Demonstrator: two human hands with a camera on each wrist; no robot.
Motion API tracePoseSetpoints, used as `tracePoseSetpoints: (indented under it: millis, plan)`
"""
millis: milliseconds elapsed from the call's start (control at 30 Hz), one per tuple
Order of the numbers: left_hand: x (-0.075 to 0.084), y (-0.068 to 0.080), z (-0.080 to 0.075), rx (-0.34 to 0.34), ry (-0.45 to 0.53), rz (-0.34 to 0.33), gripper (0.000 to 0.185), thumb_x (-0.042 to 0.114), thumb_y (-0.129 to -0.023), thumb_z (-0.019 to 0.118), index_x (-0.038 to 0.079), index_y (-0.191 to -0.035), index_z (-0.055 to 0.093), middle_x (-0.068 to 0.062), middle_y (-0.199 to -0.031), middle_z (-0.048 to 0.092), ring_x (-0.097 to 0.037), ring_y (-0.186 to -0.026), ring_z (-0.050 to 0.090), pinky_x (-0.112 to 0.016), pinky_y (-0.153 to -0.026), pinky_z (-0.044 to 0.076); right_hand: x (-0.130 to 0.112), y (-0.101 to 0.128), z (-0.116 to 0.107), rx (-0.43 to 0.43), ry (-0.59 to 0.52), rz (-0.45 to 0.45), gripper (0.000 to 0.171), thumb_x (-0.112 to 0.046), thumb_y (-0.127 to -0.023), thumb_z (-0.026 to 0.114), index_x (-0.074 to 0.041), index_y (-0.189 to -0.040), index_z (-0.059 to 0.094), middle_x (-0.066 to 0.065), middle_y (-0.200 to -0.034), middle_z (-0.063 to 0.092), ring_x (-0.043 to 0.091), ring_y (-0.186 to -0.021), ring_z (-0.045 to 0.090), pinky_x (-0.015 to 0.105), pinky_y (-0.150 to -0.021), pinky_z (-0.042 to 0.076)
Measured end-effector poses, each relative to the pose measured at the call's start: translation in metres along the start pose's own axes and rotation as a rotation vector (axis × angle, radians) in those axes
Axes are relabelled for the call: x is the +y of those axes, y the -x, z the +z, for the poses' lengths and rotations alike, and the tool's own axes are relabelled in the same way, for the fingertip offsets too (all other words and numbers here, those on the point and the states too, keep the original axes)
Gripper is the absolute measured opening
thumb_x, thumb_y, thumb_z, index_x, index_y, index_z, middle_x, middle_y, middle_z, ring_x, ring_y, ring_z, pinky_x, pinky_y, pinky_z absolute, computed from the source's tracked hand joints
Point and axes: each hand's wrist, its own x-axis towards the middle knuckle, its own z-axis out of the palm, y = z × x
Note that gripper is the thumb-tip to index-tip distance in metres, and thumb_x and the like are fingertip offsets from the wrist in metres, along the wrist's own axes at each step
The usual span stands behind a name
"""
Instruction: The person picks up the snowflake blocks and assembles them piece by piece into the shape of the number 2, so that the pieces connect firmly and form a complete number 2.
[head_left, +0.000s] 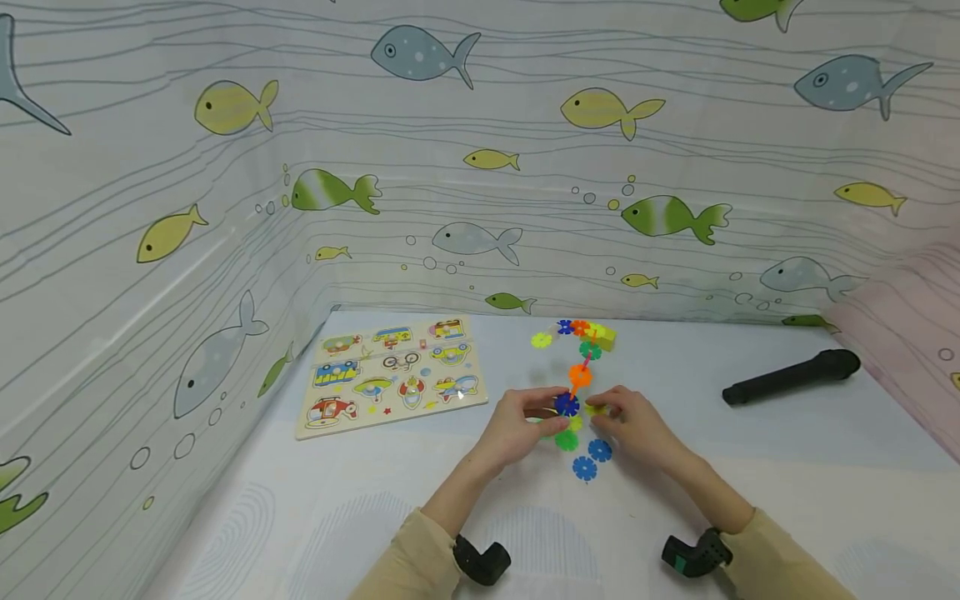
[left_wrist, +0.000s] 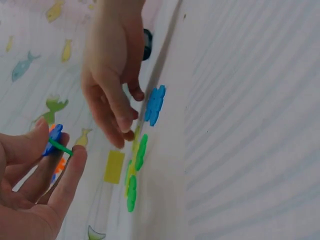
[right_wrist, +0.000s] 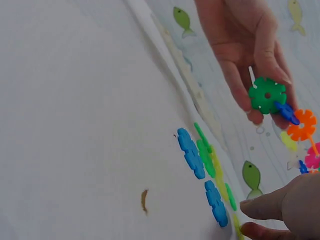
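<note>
My left hand (head_left: 525, 421) pinches a green snowflake disc (right_wrist: 267, 95) between thumb and fingers. A dark blue piece (head_left: 566, 405) is slotted onto the disc. From it a chain runs back through an orange piece (head_left: 580, 376) to a multicoloured cluster (head_left: 581, 329). My right hand (head_left: 633, 425) is just right of the chain end. Its curved fingers reach down to a yellow-green piece (head_left: 596, 410) lying on the white sheet (head_left: 787, 500), with thumb and fingers apart. Loose blue pieces (right_wrist: 190, 152) and a green piece (head_left: 566, 440) lie right below both hands.
A wooden vehicle puzzle board (head_left: 390, 375) lies at the left. A black cylindrical object (head_left: 791, 379) lies at the right. A yellow block (head_left: 606, 337) and a lone yellow-green piece (head_left: 541, 340) sit near the far cluster. Fish-patterned walls (head_left: 480, 167) enclose the surface on three sides.
</note>
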Motion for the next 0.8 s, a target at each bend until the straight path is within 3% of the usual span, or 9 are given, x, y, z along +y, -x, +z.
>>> tracePoseSetpoints:
  millis: [267, 367, 500, 633, 800]
  plan:
    - [0.001, 0.0, 0.001, 0.025, 0.011, -0.015, 0.039, 0.016, -0.093, 0.072, 0.018, -0.131, 0.067, -0.009, -0.119, 0.071, -0.025, -0.11, 0.066, -0.037, -0.09, 0.057, 0.007, 0.0, 0.002, 0.06, 0.088, -0.025, 0.032, -0.009, -0.093, 0.067, 0.001, -0.124, 0.066, 0.009, -0.098, 0.061, 0.019, -0.083, 0.052, 0.032, -0.072, 0.046]
    - [0.002, 0.0, 0.001, 0.028, 0.015, -0.016, 0.038, 0.018, -0.093, 0.072, 0.018, -0.131, 0.068, -0.008, -0.119, 0.071, -0.025, -0.111, 0.065, -0.037, -0.091, 0.056, 0.01, -0.001, 0.003, 0.069, 0.12, -0.009, 0.027, -0.009, -0.092, 0.068, 0.0, -0.118, 0.068, 0.006, -0.09, 0.059, 0.018, -0.079, 0.049, 0.03, -0.069, 0.043]
    - [0.001, 0.0, 0.0, 0.033, 0.02, -0.028, 0.038, 0.019, -0.093, 0.072, 0.019, -0.13, 0.068, -0.007, -0.119, 0.071, -0.024, -0.111, 0.065, -0.036, -0.091, 0.055, 0.012, -0.002, 0.003, 0.083, 0.1, 0.007, 0.017, -0.007, -0.09, 0.07, -0.003, -0.106, 0.071, 0.01, -0.098, 0.058, 0.02, -0.081, 0.049, 0.031, -0.07, 0.043]
    - [0.0, -0.001, 0.0, 0.034, 0.017, -0.043, 0.038, 0.021, -0.093, 0.072, 0.02, -0.13, 0.068, -0.006, -0.117, 0.071, -0.022, -0.109, 0.066, -0.035, -0.091, 0.055, 0.014, -0.003, 0.004, 0.1, 0.095, -0.007, 0.022, -0.007, -0.09, 0.07, -0.002, -0.112, 0.07, 0.013, -0.109, 0.061, 0.02, -0.083, 0.051, 0.032, -0.073, 0.045]
    - [-0.001, -0.002, 0.0, 0.032, 0.014, -0.058, 0.039, 0.022, -0.092, 0.073, 0.02, -0.131, 0.068, -0.006, -0.115, 0.072, -0.02, -0.108, 0.066, -0.033, -0.089, 0.056, 0.016, -0.004, 0.004, 0.077, 0.098, -0.006, 0.025, -0.007, -0.09, 0.071, -0.002, -0.114, 0.07, 0.008, -0.097, 0.06, 0.018, -0.08, 0.05, 0.028, -0.068, 0.043]
